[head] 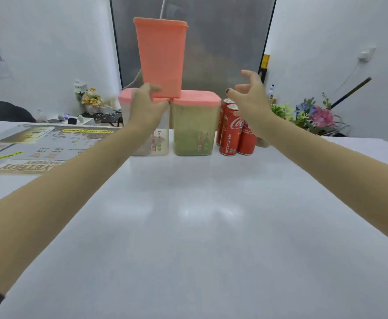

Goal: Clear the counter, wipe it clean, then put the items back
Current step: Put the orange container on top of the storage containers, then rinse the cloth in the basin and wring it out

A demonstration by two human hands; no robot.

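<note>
The fingers (242,73) of the right hand (250,100) are spread wide and slightly bent, holding nothing, in the air to the right of centre and just in front of the tops of the red cola cans (229,132). The fingers of the left hand (147,107) lie bent against the lower left corner of the pink container (160,58). The back of the hand faces the camera, so I cannot tell whether they grip it or only touch it.

The pink container, opaque and tapered, stands in the upper centre of the frame. It rests on the pink lids of two clear containers, straddling the seam between them. The left clear container (152,143), partly behind the left hand, holds something pale; the right clear container (194,127) is filled with greenish contents. The two touch side by side at the far edge of the white counter (188,226), and the cans stand just beside the right one.

A printed menu sheet (39,141) lies flat on the counter at the left edge. Artificial flowers (312,113) sit beyond the counter at the right.
</note>
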